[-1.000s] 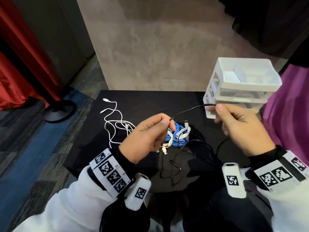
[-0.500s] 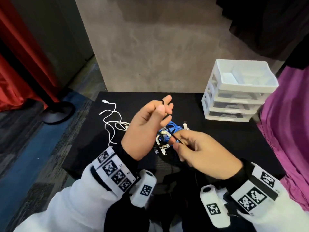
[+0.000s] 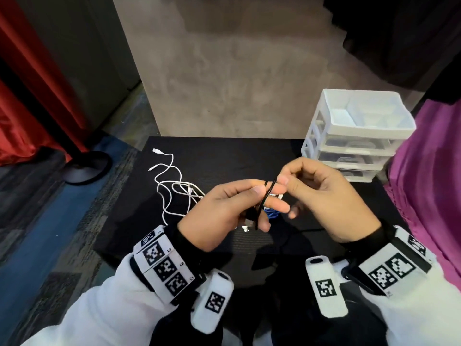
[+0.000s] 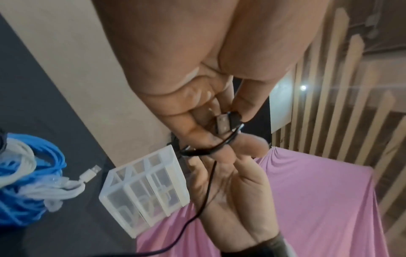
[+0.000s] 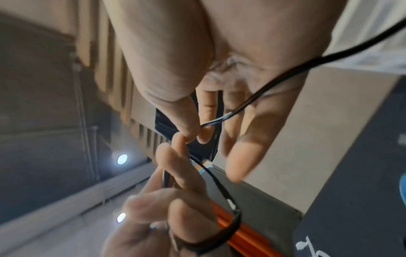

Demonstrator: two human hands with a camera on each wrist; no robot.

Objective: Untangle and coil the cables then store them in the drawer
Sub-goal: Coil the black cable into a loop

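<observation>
Above the black table (image 3: 224,151), my left hand (image 3: 268,196) holds a thin black cable (image 3: 265,198) looped round its extended fingers. In the left wrist view the cable's USB plug (image 4: 224,124) lies pressed between thumb and fingers. My right hand (image 3: 287,183) pinches the same cable between thumb and forefinger, right at the left fingertips. The right wrist view shows that pinch on the black cable (image 5: 219,120), which trails back across the palm. A blue coil (image 4: 33,173) bundled with a white cable (image 4: 54,189) lies on the table, mostly hidden under my hands in the head view.
A loose white cable (image 3: 172,186) sprawls on the table's left part. A white three-drawer unit (image 3: 356,136) stands at the back right, drawers closed, with an open tray on top. Purple cloth (image 3: 429,183) hangs along the right edge. A black stand base (image 3: 84,166) sits on the floor at left.
My right hand, which held the black cable stretched out to the right, came down below the left hand and then rose to the left fingertips. The cable now loops round the left fingers.
</observation>
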